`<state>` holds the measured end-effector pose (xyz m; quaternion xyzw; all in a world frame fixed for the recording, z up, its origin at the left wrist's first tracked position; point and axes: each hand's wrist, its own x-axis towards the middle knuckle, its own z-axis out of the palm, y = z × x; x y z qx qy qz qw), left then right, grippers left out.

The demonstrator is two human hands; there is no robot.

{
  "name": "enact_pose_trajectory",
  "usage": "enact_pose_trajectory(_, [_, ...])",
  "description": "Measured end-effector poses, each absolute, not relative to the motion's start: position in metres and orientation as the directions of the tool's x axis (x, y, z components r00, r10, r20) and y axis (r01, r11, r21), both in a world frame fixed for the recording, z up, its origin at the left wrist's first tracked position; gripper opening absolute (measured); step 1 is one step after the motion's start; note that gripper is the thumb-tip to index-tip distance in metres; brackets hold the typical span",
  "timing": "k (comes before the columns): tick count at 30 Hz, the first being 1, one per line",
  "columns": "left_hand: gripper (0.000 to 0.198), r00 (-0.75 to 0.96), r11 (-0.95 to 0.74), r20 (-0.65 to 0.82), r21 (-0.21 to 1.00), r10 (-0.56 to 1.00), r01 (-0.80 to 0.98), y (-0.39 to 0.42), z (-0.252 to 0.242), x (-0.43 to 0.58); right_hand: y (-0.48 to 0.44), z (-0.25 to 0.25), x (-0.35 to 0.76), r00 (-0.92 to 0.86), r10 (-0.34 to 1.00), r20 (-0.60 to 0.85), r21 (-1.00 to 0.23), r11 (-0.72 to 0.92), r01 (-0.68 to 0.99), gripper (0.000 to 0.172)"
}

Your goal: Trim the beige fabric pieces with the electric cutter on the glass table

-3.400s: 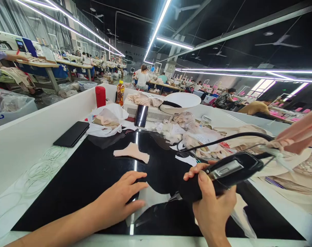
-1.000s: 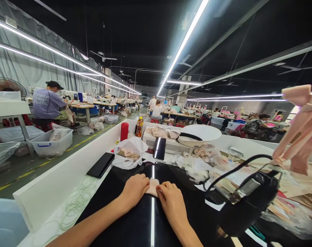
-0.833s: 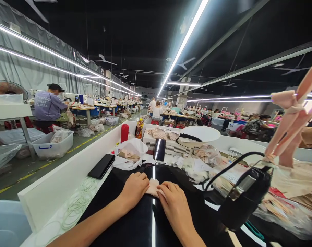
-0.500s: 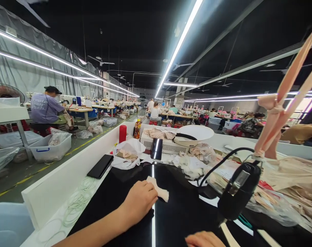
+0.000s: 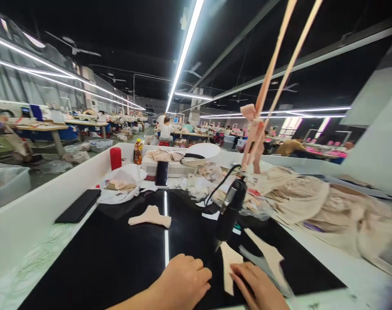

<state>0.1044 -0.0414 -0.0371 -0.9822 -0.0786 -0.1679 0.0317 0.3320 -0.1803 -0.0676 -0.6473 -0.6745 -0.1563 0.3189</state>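
Note:
My left hand (image 5: 183,282) rests on the glossy black table top (image 5: 102,258) near the front edge, fingers loosely bent, nothing in it. My right hand (image 5: 259,288) lies beside it with fingers stretched flat, the fingertips touching a narrow beige fabric piece (image 5: 230,267). A second pale cut piece (image 5: 270,256) lies just right of it. Right above these pieces hangs a black corded hand tool (image 5: 230,211), held up by pink straps (image 5: 260,116). Another beige cut piece (image 5: 150,216) lies alone farther back on the black surface.
White walls (image 5: 37,202) ring the table. At the back are a dark phone (image 5: 76,206), a white bag of fabric (image 5: 121,183), a red cup (image 5: 116,158), a bottle (image 5: 138,151), a white box (image 5: 173,168) and a bowl (image 5: 200,151). Heaped beige fabric (image 5: 312,202) fills the right. Other people work beyond.
My left hand has let go of the beige piece at mid table and drawn back to the front edge. My right hand has come onto a fabric piece under the hanging tool. The view tilted down.

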Motion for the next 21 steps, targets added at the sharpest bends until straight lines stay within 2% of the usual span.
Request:
enact_pose_trajectory(4, [0.007, 0.943, -0.993, 0.311, 0.02, 0.121, 0.121, -0.052, -0.036, 0.118, -0.179, -0.061, 0.312, 0.094, 0.766, 0.636, -0.164, 0.015, 0.986, 0.037])
enact_pose_trajectory(10, [0.009, 0.943, -0.98, 0.27, 0.09, 0.194, 0.176, -0.057, -0.036, 0.129, -0.181, -0.066, 0.307, 0.134, 0.767, 0.628, -0.187, -0.018, 0.982, 0.036])
enact_pose_trajectory(16, [0.02, 0.934, -0.964, 0.253, 0.142, 0.253, 0.223, -0.059, -0.03, 0.124, -0.183, -0.067, 0.306, 0.218, 0.768, 0.602, -0.321, -0.016, 0.947, 0.029])
enact_pose_trajectory(21, [0.033, 0.942, -0.964, 0.214, 0.127, 0.258, 0.235, -0.06, -0.025, 0.123, -0.183, -0.065, 0.307, 0.302, 0.781, 0.547, -0.439, -0.039, 0.897, 0.023])
